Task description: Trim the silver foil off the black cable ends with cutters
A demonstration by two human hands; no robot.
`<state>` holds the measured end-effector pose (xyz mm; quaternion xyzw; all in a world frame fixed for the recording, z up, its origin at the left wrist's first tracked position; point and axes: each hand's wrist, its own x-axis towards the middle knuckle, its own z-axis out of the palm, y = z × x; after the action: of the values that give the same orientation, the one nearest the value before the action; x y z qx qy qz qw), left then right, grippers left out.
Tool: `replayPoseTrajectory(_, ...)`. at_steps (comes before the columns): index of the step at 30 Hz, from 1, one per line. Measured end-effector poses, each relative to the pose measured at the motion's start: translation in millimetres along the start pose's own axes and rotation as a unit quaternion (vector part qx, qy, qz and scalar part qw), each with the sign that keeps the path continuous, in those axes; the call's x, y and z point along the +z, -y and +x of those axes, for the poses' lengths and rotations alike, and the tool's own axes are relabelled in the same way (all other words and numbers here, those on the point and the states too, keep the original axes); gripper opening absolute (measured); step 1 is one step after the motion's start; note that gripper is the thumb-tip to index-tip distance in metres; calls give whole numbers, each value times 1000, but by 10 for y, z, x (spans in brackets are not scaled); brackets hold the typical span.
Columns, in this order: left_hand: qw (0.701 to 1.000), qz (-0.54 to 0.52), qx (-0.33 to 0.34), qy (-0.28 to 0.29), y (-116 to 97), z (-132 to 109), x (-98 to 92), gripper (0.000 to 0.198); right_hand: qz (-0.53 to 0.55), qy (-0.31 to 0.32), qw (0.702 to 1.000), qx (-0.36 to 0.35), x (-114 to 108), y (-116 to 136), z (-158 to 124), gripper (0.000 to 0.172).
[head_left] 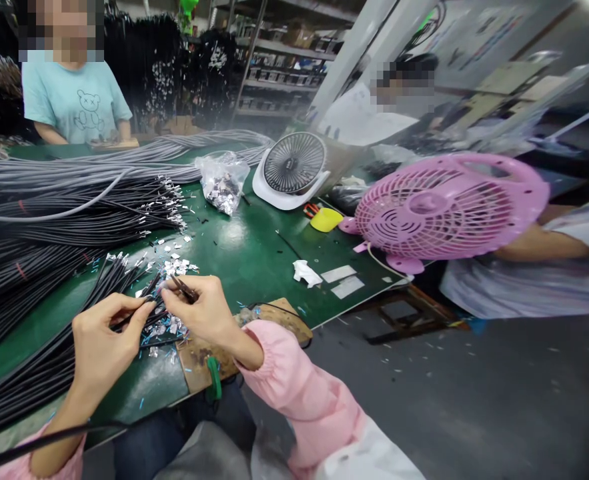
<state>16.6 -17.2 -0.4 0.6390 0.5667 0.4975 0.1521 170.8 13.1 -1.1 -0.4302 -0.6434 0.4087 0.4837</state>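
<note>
My left hand (109, 340) is closed in a pinch on a black cable (147, 299), holding its end up over the table. Right beside it, my right hand (201, 310) grips a small dark tool that looks like tweezers (185, 291), its tips close to the cable end. Under both hands lie scattered foil scraps (171, 327) and short blue wire bits. To the left runs a bundle of black cables (49, 367) with stripped ends. A worn wooden board (194, 367) with a green clamp-like piece (215, 379) sits at the table edge below my right hand.
Grey cables (174, 143) and more black cables (74, 217) cover the table's left side. Farther back stand a bag of metal pieces (223, 187), a white fan (294, 167) and a pink fan (439, 207). One person sits opposite, others at right.
</note>
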Motion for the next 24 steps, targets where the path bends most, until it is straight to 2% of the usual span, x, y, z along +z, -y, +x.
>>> replayPoseTrajectory(6, 1000, -4, -1, -14, -20, 11, -3, 13, -20, 20, 1000, -3, 9, 20, -9, 21)
replayPoseTrajectory(12, 1000, -8, 0, -6, -17, 1, 1, 13, 27, -13, 999, 45, -9, 5, 16, 24)
replayPoseTrajectory(24, 1000, -8, -5, -1, -29, -5, 6, 14, 22, -14, 998, 52, 25, 1, -13, 25)
